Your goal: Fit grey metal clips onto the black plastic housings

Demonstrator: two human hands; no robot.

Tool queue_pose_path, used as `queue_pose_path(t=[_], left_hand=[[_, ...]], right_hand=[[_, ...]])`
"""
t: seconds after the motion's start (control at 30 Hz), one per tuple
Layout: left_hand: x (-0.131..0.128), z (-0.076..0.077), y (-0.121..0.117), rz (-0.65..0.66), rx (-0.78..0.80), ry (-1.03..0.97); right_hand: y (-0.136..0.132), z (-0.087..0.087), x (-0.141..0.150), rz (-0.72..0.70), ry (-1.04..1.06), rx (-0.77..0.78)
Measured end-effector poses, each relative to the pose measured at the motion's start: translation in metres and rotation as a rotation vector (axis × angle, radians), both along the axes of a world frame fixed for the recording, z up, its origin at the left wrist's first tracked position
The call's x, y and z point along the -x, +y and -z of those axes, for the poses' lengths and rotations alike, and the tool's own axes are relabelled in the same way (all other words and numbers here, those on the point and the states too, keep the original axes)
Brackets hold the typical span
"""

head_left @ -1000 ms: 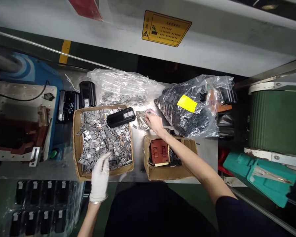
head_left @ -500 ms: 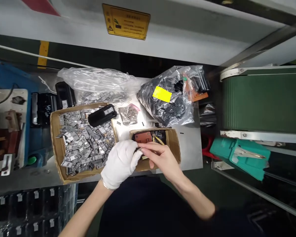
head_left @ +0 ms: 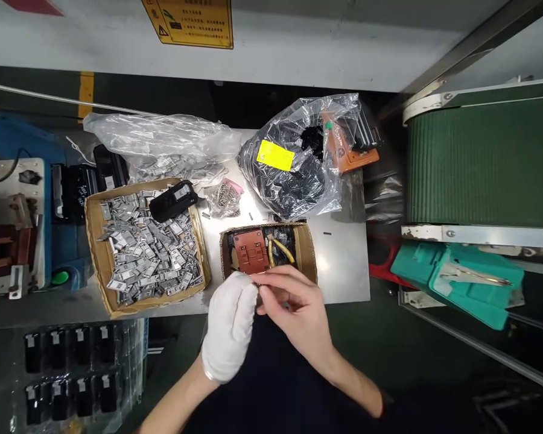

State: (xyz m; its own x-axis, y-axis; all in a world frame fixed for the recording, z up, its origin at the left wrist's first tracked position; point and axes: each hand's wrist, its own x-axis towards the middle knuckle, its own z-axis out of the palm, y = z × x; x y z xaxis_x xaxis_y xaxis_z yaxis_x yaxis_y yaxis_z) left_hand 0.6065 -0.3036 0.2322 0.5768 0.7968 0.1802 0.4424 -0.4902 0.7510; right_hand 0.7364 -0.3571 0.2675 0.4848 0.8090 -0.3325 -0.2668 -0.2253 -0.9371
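My left hand (head_left: pixel 230 322), in a white glove, is closed with its fingers curled and thumb pressed in. My bare right hand (head_left: pixel 296 307) pinches with thumb and forefinger right against the left fingertips. Whatever lies between them is tiny and mostly hidden. Just beyond my hands is a small cardboard box (head_left: pixel 310 256) holding a reddish-brown fixture plate (head_left: pixel 252 252), yellow-handled pliers (head_left: pixel 280 247) and small dark parts. Left of it, a larger cardboard box (head_left: pixel 100 274) is full of small grey metal pieces (head_left: pixel 151 253), with a black plastic housing (head_left: pixel 173 202) lying on top.
Behind the boxes are a clear bag of metal pieces (head_left: pixel 163 141), a small bag of pins or springs (head_left: pixel 224 199) and a bag of black parts (head_left: pixel 294 175). A blue machine (head_left: pixel 67 265) stands left; a green conveyor (head_left: pixel 484 163) and teal bin (head_left: pixel 475 280) are right.
The view has shifted, and both hands now sit nearer to my body, uncovering more of the small box and its plate. The fingertips stay together; the small dark ridged piece glimpsed earlier is now hardly visible.
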Motion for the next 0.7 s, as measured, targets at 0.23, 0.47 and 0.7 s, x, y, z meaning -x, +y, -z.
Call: queue_pose_path(t=[0.23,0.47,0.7], left_hand=[[-0.008,-0.005,0.029,0.106,-0.539,0.074],[0.000,-0.006,0.034,0.093,-0.623,0.033],[0.004,0.007,-0.002,-0.187,-0.289,0.093]], right_hand=[[0.001,0.005,-0.006,-0.008,-0.122,0.046],[0.008,0.004,-0.008,-0.144,0.414,0.107],[0.012,0.016,0.007,-0.013,-0.434,-0.230]])
